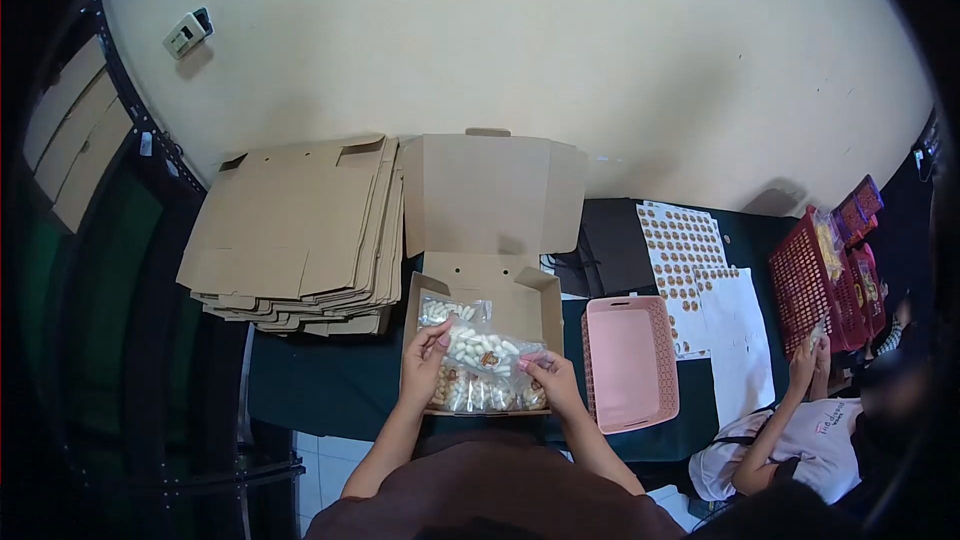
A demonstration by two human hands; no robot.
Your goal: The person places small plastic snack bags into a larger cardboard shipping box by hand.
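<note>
Between my two hands I hold a clear plastic bag (480, 349) of pale, oblong pieces with a small round sticker on it. My left hand (428, 350) pinches its left end, and my right hand (548, 372) grips its right end. The bag is above an open cardboard box (553, 315), whose lid stands raised toward the wall. Inside the box lie more clear bags (480, 395), filled with pale and tan pieces, along the near side. Another bag (452, 311) of pale pieces rests at the box's left side, partly covered by the held bag.
A stack of flattened cardboard boxes (290, 220) stands left. To the right are a pink basket (632, 360), a black folder-like item (615, 245), sticker sheets (680, 250) and a white sheet (738, 330). Red baskets (805, 270) sit farther right, beside a seated person (800, 440) whose hands hold something small.
</note>
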